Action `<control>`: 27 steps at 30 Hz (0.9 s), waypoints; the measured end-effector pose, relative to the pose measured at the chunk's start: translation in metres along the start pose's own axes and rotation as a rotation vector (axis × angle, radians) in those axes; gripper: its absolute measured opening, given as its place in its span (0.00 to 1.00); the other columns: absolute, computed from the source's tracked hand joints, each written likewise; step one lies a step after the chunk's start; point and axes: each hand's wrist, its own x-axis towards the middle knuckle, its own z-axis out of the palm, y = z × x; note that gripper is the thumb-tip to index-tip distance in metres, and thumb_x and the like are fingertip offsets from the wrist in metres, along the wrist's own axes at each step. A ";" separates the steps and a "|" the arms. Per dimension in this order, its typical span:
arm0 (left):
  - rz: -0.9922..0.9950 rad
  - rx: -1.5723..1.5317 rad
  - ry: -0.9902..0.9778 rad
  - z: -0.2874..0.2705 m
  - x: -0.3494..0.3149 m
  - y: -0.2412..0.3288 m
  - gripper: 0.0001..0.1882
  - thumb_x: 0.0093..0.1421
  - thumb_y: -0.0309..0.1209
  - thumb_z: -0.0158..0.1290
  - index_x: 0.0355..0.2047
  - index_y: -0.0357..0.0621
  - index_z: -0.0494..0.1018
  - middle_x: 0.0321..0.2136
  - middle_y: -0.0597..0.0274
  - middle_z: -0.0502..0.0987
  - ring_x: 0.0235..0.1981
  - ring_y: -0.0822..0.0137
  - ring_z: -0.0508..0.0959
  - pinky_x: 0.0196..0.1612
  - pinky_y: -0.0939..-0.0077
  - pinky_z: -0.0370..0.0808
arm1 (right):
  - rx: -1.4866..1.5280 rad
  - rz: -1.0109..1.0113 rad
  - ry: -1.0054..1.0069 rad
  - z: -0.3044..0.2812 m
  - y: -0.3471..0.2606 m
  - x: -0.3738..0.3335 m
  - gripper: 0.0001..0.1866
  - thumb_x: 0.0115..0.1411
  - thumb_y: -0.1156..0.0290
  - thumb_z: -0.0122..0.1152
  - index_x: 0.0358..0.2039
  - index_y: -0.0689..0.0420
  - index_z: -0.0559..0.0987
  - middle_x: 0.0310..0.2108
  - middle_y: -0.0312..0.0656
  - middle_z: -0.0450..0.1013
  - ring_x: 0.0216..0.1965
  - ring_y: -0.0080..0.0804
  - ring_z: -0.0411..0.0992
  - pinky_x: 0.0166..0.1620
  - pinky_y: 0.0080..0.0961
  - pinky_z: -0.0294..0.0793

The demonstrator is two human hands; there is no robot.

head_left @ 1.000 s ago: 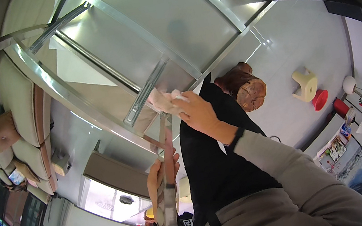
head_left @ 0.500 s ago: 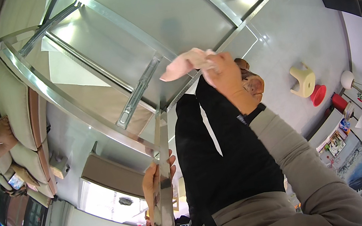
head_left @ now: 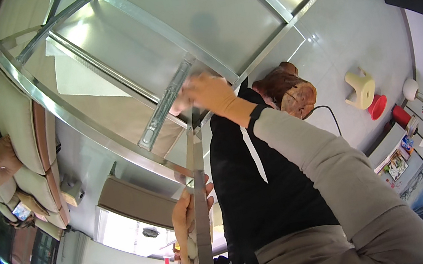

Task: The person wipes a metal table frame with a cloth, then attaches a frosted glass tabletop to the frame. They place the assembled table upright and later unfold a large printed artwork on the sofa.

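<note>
My right hand [head_left: 210,92] is closed on a pale pink cloth [head_left: 180,105], partly hidden by the fingers and blurred by motion. It is at the inner corner of a shiny metal frame [head_left: 100,137], close to a slotted metal bracket [head_left: 165,109]. Lower down, my left hand [head_left: 182,218] wraps round a square metal bar [head_left: 198,212] of the same frame; fingertips show on the bar's far side. Behind the frame's bars spreads a broad grey metal panel [head_left: 205,27].
A carved wooden stump [head_left: 295,96] stands on the floor beyond my legs, with a dark cable beside it. Farther right are a cream stool [head_left: 359,90] and a red stool [head_left: 378,107]. A beige sofa [head_left: 13,115] lines the left side.
My right hand has moved left and slightly down with the cloth, from near my knees to the frame's corner by the bracket. My left hand stays on the bar.
</note>
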 end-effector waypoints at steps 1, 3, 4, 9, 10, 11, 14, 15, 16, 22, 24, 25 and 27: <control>0.008 0.000 -0.002 0.001 0.000 0.000 0.27 0.70 0.36 0.49 0.59 0.21 0.67 0.54 0.34 0.76 0.48 0.56 0.84 0.46 0.74 0.86 | -0.033 0.241 0.121 0.002 0.001 -0.002 0.08 0.52 0.64 0.63 0.35 0.42 0.83 0.42 0.29 0.73 0.45 0.34 0.75 0.35 0.34 0.80; 0.014 0.041 0.034 0.002 -0.001 0.001 0.27 0.70 0.36 0.49 0.59 0.22 0.68 0.53 0.35 0.76 0.47 0.57 0.84 0.45 0.75 0.86 | -0.111 0.020 -0.011 0.009 -0.001 -0.003 0.08 0.52 0.64 0.63 0.34 0.43 0.84 0.41 0.29 0.73 0.45 0.34 0.74 0.36 0.33 0.79; 0.017 0.071 0.052 0.003 0.000 0.000 0.27 0.70 0.37 0.50 0.59 0.23 0.68 0.53 0.35 0.76 0.47 0.57 0.84 0.45 0.75 0.86 | -0.171 -0.099 -0.087 0.013 -0.005 -0.005 0.07 0.52 0.64 0.63 0.33 0.43 0.85 0.41 0.29 0.73 0.44 0.35 0.74 0.37 0.33 0.79; -0.002 0.031 0.038 -0.002 0.000 -0.001 0.27 0.70 0.38 0.50 0.60 0.24 0.68 0.54 0.37 0.76 0.47 0.58 0.84 0.44 0.76 0.86 | 0.047 -0.043 -0.220 -0.015 -0.012 -0.009 0.09 0.53 0.66 0.65 0.36 0.47 0.84 0.45 0.32 0.72 0.46 0.38 0.73 0.41 0.38 0.79; -0.005 0.039 0.033 -0.003 0.000 -0.001 0.27 0.70 0.38 0.50 0.60 0.24 0.67 0.54 0.36 0.76 0.48 0.58 0.84 0.44 0.76 0.86 | 0.089 0.012 -0.171 -0.035 -0.005 -0.014 0.10 0.53 0.66 0.65 0.38 0.48 0.84 0.46 0.33 0.72 0.47 0.39 0.73 0.43 0.38 0.78; -0.007 0.042 0.029 -0.005 0.001 -0.001 0.27 0.70 0.38 0.49 0.60 0.24 0.67 0.55 0.36 0.76 0.48 0.58 0.84 0.44 0.76 0.86 | 0.132 0.048 -0.111 -0.057 0.003 -0.018 0.12 0.54 0.66 0.65 0.40 0.48 0.83 0.47 0.34 0.72 0.49 0.41 0.73 0.45 0.38 0.78; -0.006 0.075 -0.002 -0.011 0.004 -0.002 0.30 0.69 0.39 0.51 0.61 0.24 0.65 0.55 0.36 0.75 0.50 0.57 0.83 0.46 0.75 0.86 | -0.024 0.268 0.162 -0.103 0.036 -0.033 0.16 0.54 0.68 0.66 0.45 0.48 0.81 0.50 0.36 0.72 0.52 0.44 0.72 0.52 0.39 0.75; 0.000 0.061 -0.011 -0.012 0.004 -0.003 0.30 0.69 0.39 0.51 0.61 0.23 0.65 0.55 0.35 0.75 0.50 0.57 0.83 0.46 0.74 0.86 | -0.037 0.314 0.188 -0.104 0.045 -0.034 0.17 0.54 0.68 0.65 0.46 0.48 0.81 0.51 0.36 0.72 0.53 0.44 0.72 0.53 0.40 0.74; 0.007 0.061 0.003 -0.014 0.004 -0.004 0.30 0.70 0.39 0.50 0.61 0.23 0.65 0.55 0.35 0.75 0.50 0.57 0.83 0.47 0.73 0.86 | -0.063 0.330 0.231 -0.103 0.058 -0.033 0.17 0.54 0.69 0.65 0.46 0.48 0.81 0.52 0.37 0.72 0.55 0.44 0.71 0.54 0.41 0.73; 0.024 0.020 0.002 -0.011 0.003 -0.005 0.29 0.71 0.39 0.45 0.61 0.22 0.65 0.55 0.32 0.74 0.48 0.56 0.84 0.46 0.73 0.86 | -0.246 0.048 -0.046 -0.118 0.136 -0.014 0.17 0.53 0.73 0.60 0.45 0.50 0.81 0.51 0.36 0.72 0.56 0.43 0.69 0.60 0.49 0.67; 0.026 0.044 0.024 -0.009 0.002 -0.005 0.28 0.71 0.38 0.45 0.61 0.22 0.64 0.55 0.33 0.75 0.48 0.56 0.84 0.44 0.75 0.86 | -0.138 0.358 0.116 -0.129 0.146 -0.002 0.17 0.54 0.72 0.61 0.46 0.52 0.80 0.52 0.40 0.72 0.57 0.46 0.68 0.62 0.55 0.63; 0.025 0.044 0.027 -0.008 0.002 -0.005 0.28 0.71 0.38 0.45 0.61 0.22 0.65 0.54 0.34 0.75 0.48 0.57 0.84 0.45 0.75 0.86 | -0.167 0.277 0.181 -0.131 0.143 0.000 0.17 0.54 0.72 0.62 0.47 0.53 0.80 0.53 0.42 0.72 0.58 0.48 0.67 0.63 0.55 0.63; 0.026 0.068 0.039 -0.006 0.001 -0.005 0.28 0.71 0.37 0.45 0.61 0.23 0.65 0.54 0.35 0.76 0.47 0.57 0.84 0.45 0.74 0.86 | -0.224 0.291 0.297 -0.126 0.127 0.003 0.19 0.54 0.70 0.63 0.48 0.54 0.79 0.55 0.46 0.71 0.60 0.51 0.65 0.64 0.56 0.62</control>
